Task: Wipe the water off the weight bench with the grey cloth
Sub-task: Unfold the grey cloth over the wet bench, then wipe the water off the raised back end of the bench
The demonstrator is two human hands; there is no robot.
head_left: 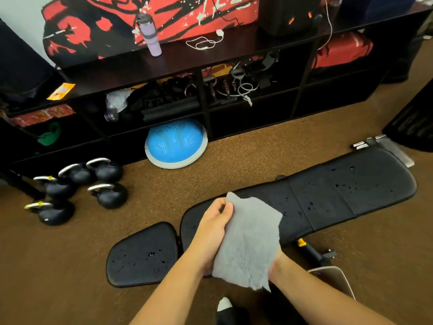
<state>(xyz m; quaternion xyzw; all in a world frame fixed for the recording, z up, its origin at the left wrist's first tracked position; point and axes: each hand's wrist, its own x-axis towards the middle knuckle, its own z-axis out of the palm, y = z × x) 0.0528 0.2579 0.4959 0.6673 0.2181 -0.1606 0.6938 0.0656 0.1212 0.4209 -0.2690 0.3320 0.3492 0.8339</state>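
Currently, head view: my left hand pinches the fluffy grey cloth at its upper edge; my right hand is hidden beneath, grip indeterminable. Cloth hangs above the black padded weight bench; water droplets remain unwiped. Next: lower, press, sweep.

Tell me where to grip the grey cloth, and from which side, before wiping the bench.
The grey cloth hangs spread between both hands above the weight bench. The left hand pinches its upper left edge; the right hand sits under its lower right part, mostly hidden. Probably best to bunch the middle from above, palm down, so a flat pad faces the droplets.
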